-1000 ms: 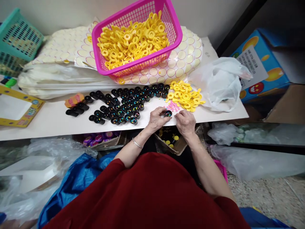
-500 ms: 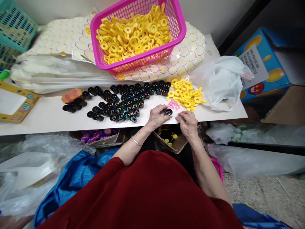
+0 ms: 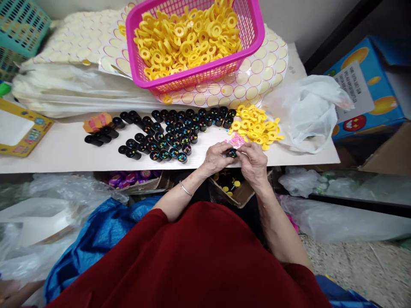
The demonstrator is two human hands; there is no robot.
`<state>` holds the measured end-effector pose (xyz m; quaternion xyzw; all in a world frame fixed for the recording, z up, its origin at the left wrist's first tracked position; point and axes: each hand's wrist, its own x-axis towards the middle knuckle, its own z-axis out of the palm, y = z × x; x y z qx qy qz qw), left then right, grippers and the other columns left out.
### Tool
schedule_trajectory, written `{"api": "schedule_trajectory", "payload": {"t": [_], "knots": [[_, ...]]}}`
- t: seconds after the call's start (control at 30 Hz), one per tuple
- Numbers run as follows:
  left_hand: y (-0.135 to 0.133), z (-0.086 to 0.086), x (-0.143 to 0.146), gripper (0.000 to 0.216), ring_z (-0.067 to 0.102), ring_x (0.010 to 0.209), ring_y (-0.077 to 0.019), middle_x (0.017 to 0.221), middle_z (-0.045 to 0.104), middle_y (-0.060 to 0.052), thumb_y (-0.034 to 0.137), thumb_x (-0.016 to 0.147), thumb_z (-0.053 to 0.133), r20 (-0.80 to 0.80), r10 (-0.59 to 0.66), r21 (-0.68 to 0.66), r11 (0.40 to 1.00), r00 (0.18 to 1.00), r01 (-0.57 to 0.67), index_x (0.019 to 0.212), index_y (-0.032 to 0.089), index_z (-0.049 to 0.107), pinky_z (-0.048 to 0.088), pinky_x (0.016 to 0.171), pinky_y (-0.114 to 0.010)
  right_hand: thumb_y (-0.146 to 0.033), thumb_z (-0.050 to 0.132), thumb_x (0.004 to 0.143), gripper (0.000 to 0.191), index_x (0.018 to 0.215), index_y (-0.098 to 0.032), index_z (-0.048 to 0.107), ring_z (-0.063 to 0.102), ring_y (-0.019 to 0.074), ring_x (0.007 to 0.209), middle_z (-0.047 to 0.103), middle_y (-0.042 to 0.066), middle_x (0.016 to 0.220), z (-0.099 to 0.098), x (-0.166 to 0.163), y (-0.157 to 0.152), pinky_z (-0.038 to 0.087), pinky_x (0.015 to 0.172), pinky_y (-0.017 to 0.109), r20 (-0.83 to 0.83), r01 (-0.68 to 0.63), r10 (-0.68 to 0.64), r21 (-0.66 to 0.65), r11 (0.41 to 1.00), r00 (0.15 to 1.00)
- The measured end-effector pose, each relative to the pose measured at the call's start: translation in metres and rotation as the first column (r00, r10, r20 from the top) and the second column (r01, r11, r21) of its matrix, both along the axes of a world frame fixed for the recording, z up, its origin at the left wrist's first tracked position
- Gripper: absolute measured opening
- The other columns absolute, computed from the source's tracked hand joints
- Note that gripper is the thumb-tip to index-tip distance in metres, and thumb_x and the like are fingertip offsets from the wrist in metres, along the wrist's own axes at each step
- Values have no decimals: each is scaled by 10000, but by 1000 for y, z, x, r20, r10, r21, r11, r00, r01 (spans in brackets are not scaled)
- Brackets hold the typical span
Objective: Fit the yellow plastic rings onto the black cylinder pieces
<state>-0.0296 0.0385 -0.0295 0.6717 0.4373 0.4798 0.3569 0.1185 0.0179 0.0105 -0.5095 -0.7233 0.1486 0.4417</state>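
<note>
My left hand (image 3: 218, 158) is closed round a small black cup (image 3: 231, 153) with coloured bits inside, near the table's front edge. My right hand (image 3: 253, 162) meets it from the other side, its thumb and fingers pinched together at the cup's rim. What those fingertips hold, if anything, is hidden. Just beyond the hands lie small pink pieces (image 3: 236, 139), beside a heap of yellow ring-shaped caps with tabs (image 3: 257, 124). To the left stand many black cups (image 3: 173, 152), most showing coloured bits; a few black cups (image 3: 93, 140) lie on their sides.
A pink basket (image 3: 192, 77) full of yellow caps stands at the back on circle-patterned sheeting (image 3: 269, 72). On the right are a white plastic bag (image 3: 308, 115) and a blue carton (image 3: 369, 94). Below the table sits an open box (image 3: 239, 192) with black and yellow parts.
My right hand has moved left from beside the pink pieces to the cup's rim. The left hand still holds the cup. The whole view has shifted slightly.
</note>
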Motion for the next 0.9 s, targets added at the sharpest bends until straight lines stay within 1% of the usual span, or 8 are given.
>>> {"api": "schedule_trajectory", "payload": {"t": [0.17, 0.37, 0.43, 0.53, 0.7, 0.77, 0.83, 0.9], "knots": [[0, -1, -1, 233, 556, 740, -144, 741, 614, -6, 181, 612, 714, -45, -11, 10, 1000, 999, 12, 843, 165, 686, 463, 725, -277, -250, 550, 820, 118, 761, -243, 652, 510, 198, 772, 584, 27, 792, 0, -3, 9, 457, 711, 369, 139, -42, 45, -23, 999, 989], [-1, 0, -2, 239, 558, 739, -148, 750, 615, -12, 168, 612, 676, -58, -4, 19, 1000, 998, 5, 850, 159, 684, 467, 712, -281, -212, 518, 820, 177, 710, -226, 656, 474, 202, 743, 571, 42, 770, 3, -6, 8, 436, 676, 364, 241, -46, 48, -15, 999, 969], [-1, 0, -2, 245, 558, 735, -146, 753, 617, -9, 164, 604, 673, -65, 1, 19, 1000, 998, 0, 849, 165, 683, 469, 704, -279, -193, 503, 820, 201, 689, -222, 652, 471, 198, 735, 567, 44, 766, 5, -7, 8, 435, 673, 362, 248, -56, 59, -18, 998, 967], [-1, 0, -3, 260, 565, 744, -142, 776, 625, -7, 157, 597, 674, -67, 11, 29, 1000, 998, -9, 857, 176, 681, 476, 708, -273, -193, 503, 826, 187, 735, -223, 663, 501, 193, 757, 571, 40, 783, 5, -7, 6, 449, 691, 356, 163, -70, 77, -44, 997, 984], [-1, -1, -1, 253, 576, 744, -142, 771, 625, -10, 194, 613, 715, -57, 16, 43, 999, 998, -14, 863, 176, 677, 487, 714, -274, -259, 590, 801, 93, 842, -232, 669, 562, 172, 784, 595, 22, 836, 4, 1, 3, 480, 706, 335, -110, -130, 116, -129, 983, 987], [0, -1, -1, 272, 580, 742, -145, 771, 626, -15, 232, 602, 753, -46, 16, 33, 999, 999, -15, 856, 171, 677, 491, 710, -279, -278, 603, 794, 105, 861, -226, 665, 569, 167, 771, 604, 24, 861, 2, 8, 4, 482, 684, 326, -161, -75, 53, -134, 988, 985], [0, -2, -1, 309, 588, 750, -147, 782, 631, -20, 250, 579, 781, -21, 14, 10, 1000, 1000, -14, 858, 164, 680, 497, 714, -283, -283, 588, 798, 120, 870, -217, 659, 565, 170, 775, 600, 38, 899, -2, 18, 9, 481, 678, 327, -144, 70, -83, -98, 993, 986], [0, -3, -1, 338, 595, 757, -145, 797, 638, -23, 244, 561, 792, 14, 13, -24, 1000, 1000, -13, 870, 160, 685, 501, 718, -281, -281, 568, 800, 134, 874, -211, 655, 557, 186, 813, 579, 56, 935, -8, 30, 16, 481, 702, 343, -76, 229, -230, -26, 973, 970]]}}
